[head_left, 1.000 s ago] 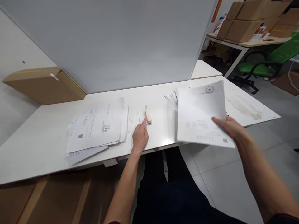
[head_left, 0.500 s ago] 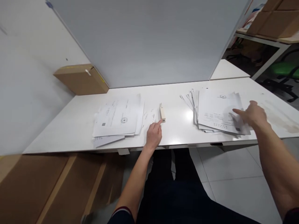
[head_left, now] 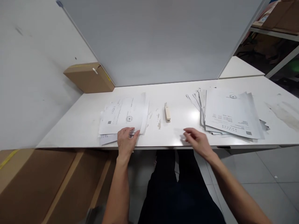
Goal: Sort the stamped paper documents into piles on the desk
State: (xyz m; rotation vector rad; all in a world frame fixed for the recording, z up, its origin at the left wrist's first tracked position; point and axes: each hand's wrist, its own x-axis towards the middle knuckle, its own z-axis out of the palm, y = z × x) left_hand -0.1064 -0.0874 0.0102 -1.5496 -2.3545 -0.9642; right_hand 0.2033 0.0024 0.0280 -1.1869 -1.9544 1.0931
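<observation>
A white table (head_left: 77,124) carries two piles of printed sheets. My left hand (head_left: 126,140) pinches the near edge of the left pile (head_left: 123,117), thumb and fingers closed on the paper. My right hand (head_left: 197,141) hovers over bare tabletop near the front edge, fingers apart and holding nothing; it is slightly blurred. The bigger right pile (head_left: 231,113) lies just beyond and right of that hand. A small cream stapler (head_left: 167,113) rests between the piles, apart from both hands.
A grey partition board (head_left: 158,40) stands along the table's back. A cardboard box (head_left: 90,77) sits at the back left corner. More cardboard (head_left: 46,183) leans under the table on the left. My dark-trousered legs (head_left: 177,193) are under the front edge.
My right hand set the sheet on the right pile, let go and moved left towards the middle. My left hand left the stapler and took hold of the left pile's edge.
</observation>
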